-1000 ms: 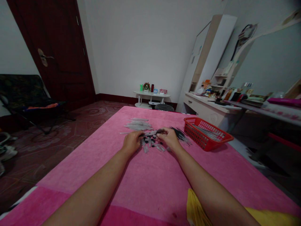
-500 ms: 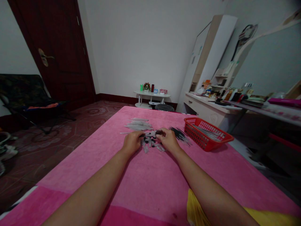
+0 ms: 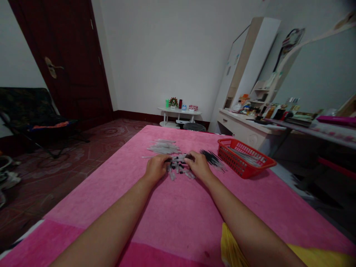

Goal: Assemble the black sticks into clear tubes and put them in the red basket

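Left hand [image 3: 157,167] and right hand [image 3: 197,164] are curled — from here I cannot tell their grip; better move gently, not scattering the small translucent plastic pieces [image 3: 172,176] across the pink cloth-covered bench [image 3: 175,215].

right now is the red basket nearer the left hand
No, the red basket stands right of the right hand, farther from the left hand.

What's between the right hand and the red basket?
Head view: a loose pile of thin dark rods on the pink cloth, between right hand and red basket.
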Demonstrator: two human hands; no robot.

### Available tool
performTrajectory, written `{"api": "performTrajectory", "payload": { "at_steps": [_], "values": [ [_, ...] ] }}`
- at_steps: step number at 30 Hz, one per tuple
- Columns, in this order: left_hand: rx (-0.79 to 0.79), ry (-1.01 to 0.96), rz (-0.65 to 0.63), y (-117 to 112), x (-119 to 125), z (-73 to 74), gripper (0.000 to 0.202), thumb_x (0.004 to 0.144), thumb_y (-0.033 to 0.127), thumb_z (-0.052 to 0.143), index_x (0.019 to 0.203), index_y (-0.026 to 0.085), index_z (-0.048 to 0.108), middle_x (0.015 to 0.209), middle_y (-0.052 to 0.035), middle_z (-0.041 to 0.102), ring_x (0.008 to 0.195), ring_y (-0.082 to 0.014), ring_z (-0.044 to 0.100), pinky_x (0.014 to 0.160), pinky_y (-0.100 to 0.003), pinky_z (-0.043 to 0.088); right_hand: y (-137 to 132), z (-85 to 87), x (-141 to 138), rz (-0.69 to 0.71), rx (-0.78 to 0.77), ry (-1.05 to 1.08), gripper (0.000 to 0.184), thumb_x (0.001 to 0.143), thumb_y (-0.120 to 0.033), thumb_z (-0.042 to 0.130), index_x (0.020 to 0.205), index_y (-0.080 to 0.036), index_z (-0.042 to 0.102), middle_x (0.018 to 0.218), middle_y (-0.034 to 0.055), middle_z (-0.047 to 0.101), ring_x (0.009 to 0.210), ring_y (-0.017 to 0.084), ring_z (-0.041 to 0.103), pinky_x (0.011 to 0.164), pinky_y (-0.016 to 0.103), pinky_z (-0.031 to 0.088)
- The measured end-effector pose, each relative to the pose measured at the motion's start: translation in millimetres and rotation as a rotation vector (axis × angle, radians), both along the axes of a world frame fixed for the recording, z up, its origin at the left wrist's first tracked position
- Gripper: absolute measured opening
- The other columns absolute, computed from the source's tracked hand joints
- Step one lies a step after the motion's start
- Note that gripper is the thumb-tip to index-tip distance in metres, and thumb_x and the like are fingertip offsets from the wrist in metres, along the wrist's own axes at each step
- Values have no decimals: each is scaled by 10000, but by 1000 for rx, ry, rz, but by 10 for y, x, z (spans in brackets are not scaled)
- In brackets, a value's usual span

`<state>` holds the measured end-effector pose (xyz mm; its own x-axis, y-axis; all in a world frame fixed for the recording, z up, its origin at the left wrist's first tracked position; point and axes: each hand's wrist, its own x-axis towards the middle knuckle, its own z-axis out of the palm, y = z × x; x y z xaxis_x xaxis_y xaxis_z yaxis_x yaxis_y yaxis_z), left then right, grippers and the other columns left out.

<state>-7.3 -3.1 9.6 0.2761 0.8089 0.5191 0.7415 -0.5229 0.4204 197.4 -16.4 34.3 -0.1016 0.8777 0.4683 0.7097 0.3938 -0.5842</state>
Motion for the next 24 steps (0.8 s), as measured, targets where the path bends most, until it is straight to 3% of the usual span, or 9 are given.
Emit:
{"api": "performTrajectory", "payload": {
  "at_steps": [3,7,9,12,17,21,24],
  "values": [
    [-2,-4,-4,7,-4,-8,285,775,155,545,991,244,708,981,-21,729,899,-209,660,747,-271,473,-15,31,13,-37,-31,-49,309,844,-391,497,683,-172,646,613,14,620,585,136,537,543,220,329],
    [0,-14,10,22,-10,-27,277,776,165,551,991,241,709,970,-25,731,902,-216,661,757,-277,472,-3,43,25,-15,-36,-24,166,759,-310,604,827,-175,673,727,11,669,646,135,564,568,210,341],
    [2,-10,3,25,-10,-32,275,770,162,557,984,244,710,964,-23,732,899,-215,661,753,-275,471,2,40,25,5,-53,-42,166,789,-297,564,782,-173,674,698,12,661,640,134,563,565,211,338],
    [9,-5,-1,20,-8,-30,280,770,160,556,990,247,706,971,-22,730,896,-213,660,740,-273,469,-6,43,21,-9,-86,-90,337,864,-370,468,673,-165,656,620,24,630,590,136,544,542,220,327],
    [7,5,-9,5,-8,-18,277,765,152,551,976,246,705,960,-19,730,890,-212,658,734,-274,463,-23,64,12,-25,-60,-70,141,767,-289,596,794,-172,670,695,14,663,620,131,559,561,211,341],
    [4,2,-15,9,-10,-20,294,757,146,555,988,250,703,965,-17,729,896,-210,655,743,-272,462,-18,60,14,-23,-76,-95,287,846,-353,500,683,-171,650,619,19,632,589,136,549,549,220,337],
    [-7,1,3,17,-8,-23,289,763,160,557,995,249,706,972,-18,729,902,-213,655,743,-274,464,-8,54,17,-13,-62,-43,213,808,-347,552,759,-174,665,683,21,660,633,142,572,557,218,346]
  ]
}}
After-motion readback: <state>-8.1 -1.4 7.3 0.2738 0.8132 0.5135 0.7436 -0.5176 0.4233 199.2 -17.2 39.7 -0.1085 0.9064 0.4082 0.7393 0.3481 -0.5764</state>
